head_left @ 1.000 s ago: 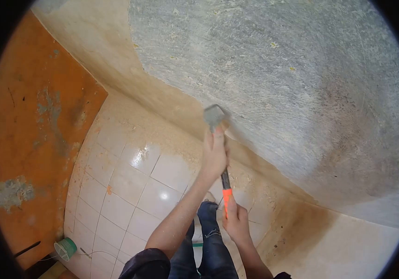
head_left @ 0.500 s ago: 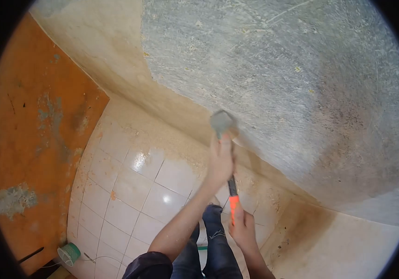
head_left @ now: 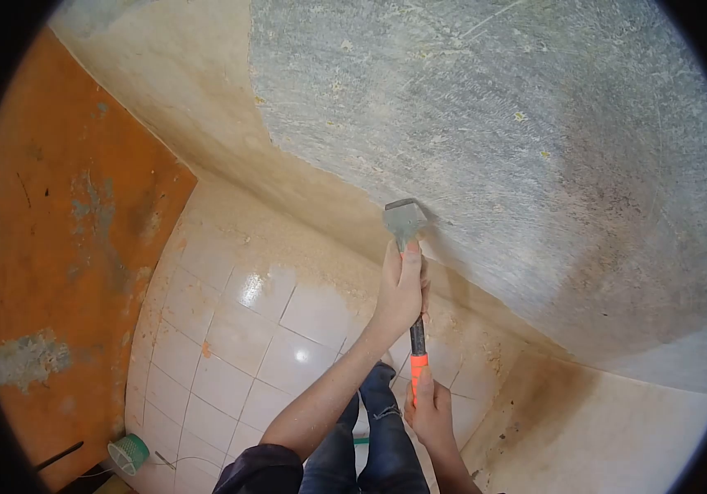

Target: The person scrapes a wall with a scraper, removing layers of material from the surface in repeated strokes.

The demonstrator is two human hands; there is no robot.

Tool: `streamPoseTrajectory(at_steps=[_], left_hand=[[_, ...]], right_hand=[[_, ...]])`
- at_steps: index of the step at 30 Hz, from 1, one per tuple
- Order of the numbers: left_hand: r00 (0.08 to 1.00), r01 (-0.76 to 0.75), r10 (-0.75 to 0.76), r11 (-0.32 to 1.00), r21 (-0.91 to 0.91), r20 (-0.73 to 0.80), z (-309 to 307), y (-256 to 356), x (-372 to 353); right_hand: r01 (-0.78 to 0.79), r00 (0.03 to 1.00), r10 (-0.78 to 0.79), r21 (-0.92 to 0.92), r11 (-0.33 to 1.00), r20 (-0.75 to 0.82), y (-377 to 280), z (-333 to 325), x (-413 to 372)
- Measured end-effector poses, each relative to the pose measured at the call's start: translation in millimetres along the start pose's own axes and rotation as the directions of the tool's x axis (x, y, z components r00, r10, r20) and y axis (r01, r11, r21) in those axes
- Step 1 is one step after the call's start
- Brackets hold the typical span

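Observation:
A long-handled scraper [head_left: 405, 220] has a wide grey blade and a black and orange handle. My left hand [head_left: 404, 284] is wrapped round its upper shaft, just below the blade. Lower down, my right hand [head_left: 430, 409] grips the orange part of the handle. The blade is at the lower edge of the rough grey patch on the wall [head_left: 469, 148], beside the beige painted strip [head_left: 312, 185]. Whether the blade edge touches the wall, I cannot tell.
An orange wall [head_left: 41, 222] with worn patches rises at the left. White floor tiles [head_left: 230, 337] carry pale dust and crumbs. A green and white basket [head_left: 129, 454] stands at the lower left beside a thin cable. My legs [head_left: 382, 445] are at the bottom.
The scraper blade has shifted slightly right and shows more sharply. Both hands have moved slightly down and right with it, keeping their grip.

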State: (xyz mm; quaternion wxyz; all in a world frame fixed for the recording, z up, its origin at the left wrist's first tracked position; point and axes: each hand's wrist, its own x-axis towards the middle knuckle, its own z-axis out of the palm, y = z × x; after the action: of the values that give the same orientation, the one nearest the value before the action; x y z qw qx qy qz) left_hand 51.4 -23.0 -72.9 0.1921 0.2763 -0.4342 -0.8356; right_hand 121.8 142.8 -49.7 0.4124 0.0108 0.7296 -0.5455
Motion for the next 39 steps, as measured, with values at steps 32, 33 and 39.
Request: streamPoseTrajectory(at_steps=[32, 33, 39], left_hand=[[0.988, -0.083, 0.076, 0.995, -0.049, -0.131, -47, 20, 40], [0.988, -0.101, 0.093, 0.993, -0.063, -0.121, -56, 23, 41], [0.995, 0.026, -0.017, 0.995, -0.098, 0.097, -30, 20, 13]], right_hand=[[0.123, 0.991, -0.114, -0.162, 0.979, 0.066, -22, 23, 34], [0.159, 0.987, -0.151, -0.157, 0.975, 0.062, -21, 29, 32], [0.030, 0.996, -0.036, -0.082, 0.996, -0.080, -5, 40, -2]])
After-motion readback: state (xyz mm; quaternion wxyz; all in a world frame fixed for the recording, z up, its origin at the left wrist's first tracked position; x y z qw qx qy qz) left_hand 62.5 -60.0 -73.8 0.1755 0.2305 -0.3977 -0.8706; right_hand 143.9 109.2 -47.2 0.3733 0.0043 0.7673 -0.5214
